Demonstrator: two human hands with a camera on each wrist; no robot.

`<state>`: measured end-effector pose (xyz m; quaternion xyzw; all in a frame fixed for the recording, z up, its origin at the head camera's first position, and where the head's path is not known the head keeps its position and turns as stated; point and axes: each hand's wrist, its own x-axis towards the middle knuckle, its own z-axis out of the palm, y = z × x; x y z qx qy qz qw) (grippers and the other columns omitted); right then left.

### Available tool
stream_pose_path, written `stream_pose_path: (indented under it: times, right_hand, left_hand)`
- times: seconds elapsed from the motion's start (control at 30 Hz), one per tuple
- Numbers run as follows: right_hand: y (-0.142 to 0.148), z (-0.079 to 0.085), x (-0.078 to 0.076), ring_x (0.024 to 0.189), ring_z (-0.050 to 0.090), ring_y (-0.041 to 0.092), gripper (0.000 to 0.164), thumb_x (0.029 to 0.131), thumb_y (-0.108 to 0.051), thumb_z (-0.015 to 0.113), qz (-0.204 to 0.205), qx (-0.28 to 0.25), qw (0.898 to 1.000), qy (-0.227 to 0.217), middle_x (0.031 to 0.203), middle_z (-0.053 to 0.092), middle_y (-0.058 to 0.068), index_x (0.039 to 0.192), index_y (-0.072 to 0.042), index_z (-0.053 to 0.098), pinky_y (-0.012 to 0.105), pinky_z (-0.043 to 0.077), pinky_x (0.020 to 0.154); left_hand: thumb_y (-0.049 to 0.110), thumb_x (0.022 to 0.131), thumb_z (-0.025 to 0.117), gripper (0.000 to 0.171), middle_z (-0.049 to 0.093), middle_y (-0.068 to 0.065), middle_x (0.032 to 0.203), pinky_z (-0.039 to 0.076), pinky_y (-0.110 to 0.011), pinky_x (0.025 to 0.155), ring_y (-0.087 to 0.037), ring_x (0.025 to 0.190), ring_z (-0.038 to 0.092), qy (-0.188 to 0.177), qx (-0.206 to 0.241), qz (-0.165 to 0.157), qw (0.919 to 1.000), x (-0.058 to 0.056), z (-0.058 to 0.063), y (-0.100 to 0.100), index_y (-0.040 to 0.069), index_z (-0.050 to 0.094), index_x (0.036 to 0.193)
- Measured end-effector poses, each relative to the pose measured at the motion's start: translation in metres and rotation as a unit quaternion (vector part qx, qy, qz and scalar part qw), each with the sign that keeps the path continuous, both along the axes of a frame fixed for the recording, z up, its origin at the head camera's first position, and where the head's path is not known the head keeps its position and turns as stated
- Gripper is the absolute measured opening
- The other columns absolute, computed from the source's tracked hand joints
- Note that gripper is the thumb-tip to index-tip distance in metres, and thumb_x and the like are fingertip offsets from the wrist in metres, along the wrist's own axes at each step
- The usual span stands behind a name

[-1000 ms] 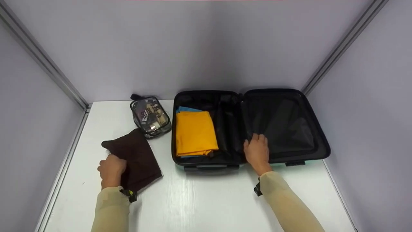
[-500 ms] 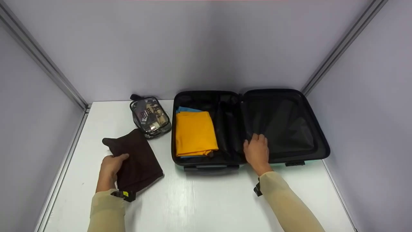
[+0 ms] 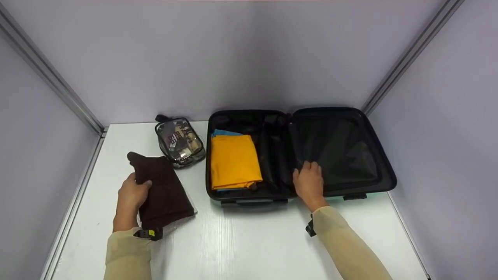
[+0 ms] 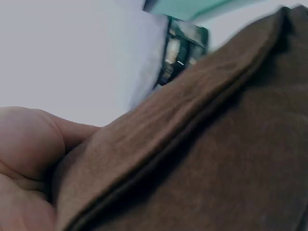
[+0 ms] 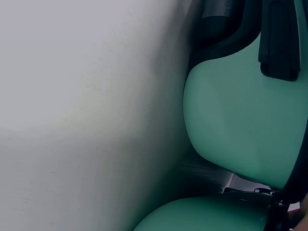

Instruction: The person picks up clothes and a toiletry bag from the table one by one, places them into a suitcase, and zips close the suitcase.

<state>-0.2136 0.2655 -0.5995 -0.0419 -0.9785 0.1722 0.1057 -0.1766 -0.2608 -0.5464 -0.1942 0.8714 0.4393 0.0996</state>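
Note:
A dark brown folded cloth [image 3: 165, 194] lies slanted at the left of the white table. My left hand [image 3: 131, 196] grips its left edge, thumb on top, and the far left corner is lifted. In the left wrist view, the brown cloth [image 4: 207, 139] fills much of the picture, its layers spread along a fold. My right hand [image 3: 309, 182] rests on the opened black-lined suitcase [image 3: 342, 151], fingers over the inner edge of its right half near the hinge. Only the suitcase's green outer shell [image 5: 240, 110] and a sliver of hand show in the right wrist view.
In the suitcase's left half lies a folded yellow cloth [image 3: 235, 161] over a blue cloth [image 3: 225, 132]. A clear zip pouch [image 3: 180, 140] of small items stands between the suitcase and the brown cloth. Grey panels [image 3: 249, 58] enclose the table.
My left hand has shifted its grip along the brown cloth's left edge, bringing the thumb on top, and raised the far left corner. My right hand has stayed on the suitcase.

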Motion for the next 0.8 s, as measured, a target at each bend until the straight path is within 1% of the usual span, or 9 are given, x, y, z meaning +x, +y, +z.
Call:
stream_pose_path:
  times: [0.07,0.23,0.37,0.47,0.63,0.8]
  right_hand:
    - [0.0,0.0,0.0,0.118,0.054,0.046,0.05,0.108,-0.028,0.058,0.0,-0.002,1.0,0.0,0.126,0.056,0.031,0.136,0.013,0.054,0.058,0.053,0.096]
    - [-0.001,0.001,0.0,0.118,0.055,0.046,0.05,0.108,-0.028,0.058,0.0,-0.003,1.0,0.002,0.126,0.056,0.031,0.137,0.013,0.054,0.058,0.054,0.094]
    - [-0.001,0.001,0.0,0.116,0.056,0.045,0.049,0.108,-0.027,0.059,0.0,0.0,1.0,0.007,0.124,0.057,0.03,0.136,0.013,0.055,0.058,0.055,0.093]
    - [0.0,0.001,0.0,0.114,0.056,0.045,0.048,0.107,-0.026,0.06,0.002,0.004,1.0,0.015,0.121,0.057,0.03,0.135,0.013,0.056,0.057,0.055,0.092]
    - [0.0,0.0,0.001,0.111,0.056,0.045,0.048,0.107,-0.026,0.06,0.004,0.011,1.0,0.018,0.118,0.057,0.03,0.133,0.014,0.056,0.056,0.054,0.092]
    - [0.001,-0.001,0.001,0.111,0.056,0.046,0.048,0.107,-0.026,0.06,0.002,0.014,1.0,0.016,0.119,0.057,0.03,0.133,0.014,0.056,0.057,0.054,0.092]
  left_hand:
    - [0.023,0.108,0.051,0.066,0.039,-0.039,0.157,0.036,-0.068,0.117,-0.058,0.144,0.04,0.009,-0.018,-0.013,0.9997,-0.001,0.012,0.004,-0.009,0.028,0.161]
    - [0.022,0.108,0.052,0.063,0.045,-0.04,0.153,0.04,-0.069,0.113,-0.059,0.14,0.045,0.041,-0.048,-0.03,0.9975,-0.002,0.046,0.015,-0.009,0.033,0.16]
    - [0.021,0.107,0.054,0.06,0.051,-0.037,0.149,0.043,-0.069,0.11,-0.058,0.136,0.051,0.075,-0.065,-0.044,0.994,-0.004,0.071,0.027,-0.004,0.04,0.159]
    - [0.022,0.107,0.055,0.058,0.055,-0.036,0.147,0.045,-0.068,0.107,-0.056,0.132,0.055,0.092,-0.067,-0.059,0.9918,-0.008,0.087,0.039,-0.001,0.042,0.159]
    - [0.023,0.107,0.057,0.055,0.059,-0.034,0.144,0.047,-0.066,0.106,-0.054,0.129,0.058,0.11,-0.066,-0.086,0.9879,-0.017,0.106,0.06,0.002,0.047,0.156]
    - [0.021,0.105,0.058,0.051,0.06,-0.033,0.142,0.046,-0.065,0.108,-0.053,0.131,0.058,0.142,-0.055,-0.102,0.9831,-0.029,0.116,0.085,0.001,0.052,0.152]
